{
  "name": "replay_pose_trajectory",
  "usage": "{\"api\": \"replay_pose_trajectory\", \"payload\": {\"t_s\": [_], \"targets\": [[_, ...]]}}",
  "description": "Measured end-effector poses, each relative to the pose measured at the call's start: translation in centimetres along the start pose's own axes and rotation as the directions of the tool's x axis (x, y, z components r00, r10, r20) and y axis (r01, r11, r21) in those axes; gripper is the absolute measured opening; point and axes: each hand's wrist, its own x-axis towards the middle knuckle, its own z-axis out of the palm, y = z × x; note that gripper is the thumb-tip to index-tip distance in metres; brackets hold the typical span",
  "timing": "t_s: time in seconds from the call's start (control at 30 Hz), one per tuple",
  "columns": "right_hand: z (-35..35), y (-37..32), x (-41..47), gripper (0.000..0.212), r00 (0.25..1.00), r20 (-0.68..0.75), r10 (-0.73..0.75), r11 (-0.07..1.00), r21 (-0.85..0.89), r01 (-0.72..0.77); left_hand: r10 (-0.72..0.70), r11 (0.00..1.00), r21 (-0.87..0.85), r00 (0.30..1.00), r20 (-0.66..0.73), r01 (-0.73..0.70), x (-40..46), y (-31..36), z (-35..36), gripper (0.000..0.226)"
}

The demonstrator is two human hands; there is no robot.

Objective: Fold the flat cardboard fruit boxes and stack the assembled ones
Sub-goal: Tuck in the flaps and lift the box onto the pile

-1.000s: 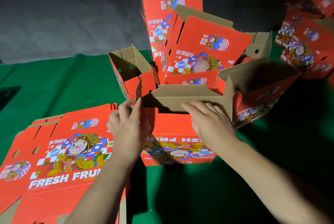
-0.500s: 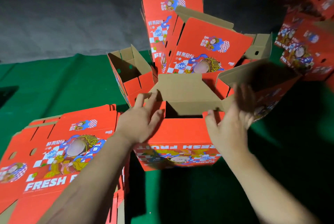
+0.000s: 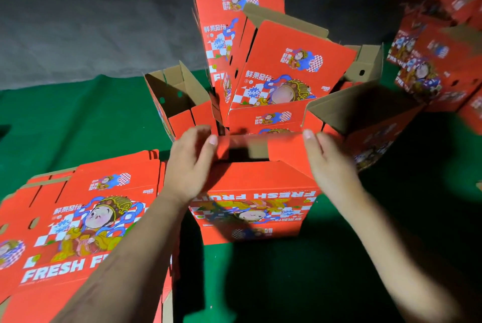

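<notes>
Both hands, left hand [image 3: 191, 166] and right hand [image 3: 330, 166], hold the red box [image 3: 255, 192] by its top flaps with fingers bent; it looks light, stiff and easy to dent.

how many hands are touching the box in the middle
2. The left hand holds the left end of the red box's top flap; the right hand holds the right end. Their fingertips are partly hidden behind the flap.
</notes>
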Motion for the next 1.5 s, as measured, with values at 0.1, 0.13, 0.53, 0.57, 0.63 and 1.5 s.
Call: {"api": "replay_pose_trajectory", "payload": {"t_s": [0.1, 0.13, 0.53, 0.57, 0.63, 1.5], "targets": [[1.3, -0.3, 1.9, 0.078, 0.965, 0.254, 0.069, 0.997, 0.025, -0.078, -0.113, 0.982, 0.157, 0.993, 0.018, 0.109, -0.5, -0.1, 0.1, 0.050], [1.8, -0.2, 2.1, 0.092, 0.916, 0.391, 0.089, 0.996, -0.051, -0.075, -0.152, 0.949, 0.287, 0.987, 0.056, 0.130, -0.7, -0.3, 0.5, 0.056], [3.7, -1.1, 1.6, 0.078, 0.941, 0.252, 0.225, 0.941, -0.307, -0.143, -0.533, 0.843, -0.035, 0.841, 0.093, 0.537, -0.7, 1.0, 0.3, 0.072], [3.1, -0.9, 1.6, 0.071, 0.932, 0.235, 0.274, 0.961, -0.107, -0.256, -0.619, 0.745, -0.241, 0.779, 0.097, 0.622, -0.9, 1.0, -0.5, 0.065], [1.8, -0.5, 1.2, 0.066, 0.870, 0.277, 0.408, 0.828, 0.290, -0.480, -0.740, 0.418, -0.480, 0.595, 0.313, 0.772, -1.8, 1.8, -2.1, 0.052], [3.6, 4.4, -11.5, 0.089, 0.847, 0.209, 0.490, 0.799, 0.280, -0.531, -0.553, 0.753, -0.314, 0.815, 0.173, 0.578, -15.3, 0.3, 4.8, 0.063]]}}
